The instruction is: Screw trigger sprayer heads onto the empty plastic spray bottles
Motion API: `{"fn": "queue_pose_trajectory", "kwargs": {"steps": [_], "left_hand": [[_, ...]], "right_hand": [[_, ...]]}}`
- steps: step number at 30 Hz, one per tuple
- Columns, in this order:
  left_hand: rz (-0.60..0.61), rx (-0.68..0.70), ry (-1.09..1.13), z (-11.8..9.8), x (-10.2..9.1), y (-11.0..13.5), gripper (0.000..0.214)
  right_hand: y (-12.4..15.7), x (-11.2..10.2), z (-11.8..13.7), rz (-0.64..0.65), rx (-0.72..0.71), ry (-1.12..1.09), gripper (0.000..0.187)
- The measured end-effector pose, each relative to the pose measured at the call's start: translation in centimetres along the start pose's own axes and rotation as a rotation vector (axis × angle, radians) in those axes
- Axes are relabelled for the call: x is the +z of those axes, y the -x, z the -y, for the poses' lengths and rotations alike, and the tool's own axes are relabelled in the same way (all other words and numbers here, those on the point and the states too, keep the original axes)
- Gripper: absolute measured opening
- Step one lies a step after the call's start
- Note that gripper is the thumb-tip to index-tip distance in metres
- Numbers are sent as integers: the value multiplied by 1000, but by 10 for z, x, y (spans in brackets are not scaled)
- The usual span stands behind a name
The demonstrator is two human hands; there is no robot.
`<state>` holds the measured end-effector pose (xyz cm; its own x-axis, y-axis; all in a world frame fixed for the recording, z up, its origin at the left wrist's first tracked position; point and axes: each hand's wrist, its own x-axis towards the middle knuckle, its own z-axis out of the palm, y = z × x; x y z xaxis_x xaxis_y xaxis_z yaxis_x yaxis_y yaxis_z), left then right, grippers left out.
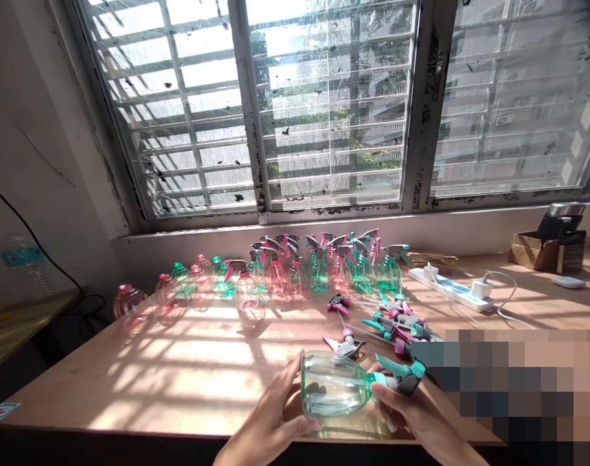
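Note:
A clear green spray bottle [334, 385] lies sideways between my hands, just above the table's front edge. Its base points left and its teal and grey trigger head [402, 375] points right. My left hand [280, 408] is wrapped round the base end. At the neck, the fingers of my right hand [396, 404] close on the teal collar. Loose trigger heads [396, 323] in pink, teal and grey lie in a heap just beyond, with their thin tubes showing. One pink and grey trigger head [346, 343] rests right behind the bottle.
Assembled spray bottles [319, 272] stand along the wall under the window. Open pink bottles [165, 301] and green ones stand at the left. A white power strip [450, 289] with chargers and a cardboard box [532, 251] sit at the right. A blurred patch covers the lower right.

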<state>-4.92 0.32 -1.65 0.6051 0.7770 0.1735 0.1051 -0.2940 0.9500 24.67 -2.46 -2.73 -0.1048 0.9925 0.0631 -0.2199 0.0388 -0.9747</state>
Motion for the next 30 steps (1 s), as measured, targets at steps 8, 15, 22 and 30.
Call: {"fn": "queue_pose_trajectory", "kwargs": {"steps": [8, 15, 22, 30], "left_hand": [[41, 30, 195, -10, 8, -3, 95], [-112, -56, -223, -2, -1, -1, 94], [-37, 4, 66, 1, 3, -3, 92], [-48, -12, -77, 9, -2, 0, 93]], "right_hand": [[-1, -2, -1, 20, -6, 17, 48], [-1, -3, -2, 58, 11, 2, 47], [-1, -1, 0, -3, 0, 2, 45], [-2, -2, -3, 48, 3, 28, 48]]}}
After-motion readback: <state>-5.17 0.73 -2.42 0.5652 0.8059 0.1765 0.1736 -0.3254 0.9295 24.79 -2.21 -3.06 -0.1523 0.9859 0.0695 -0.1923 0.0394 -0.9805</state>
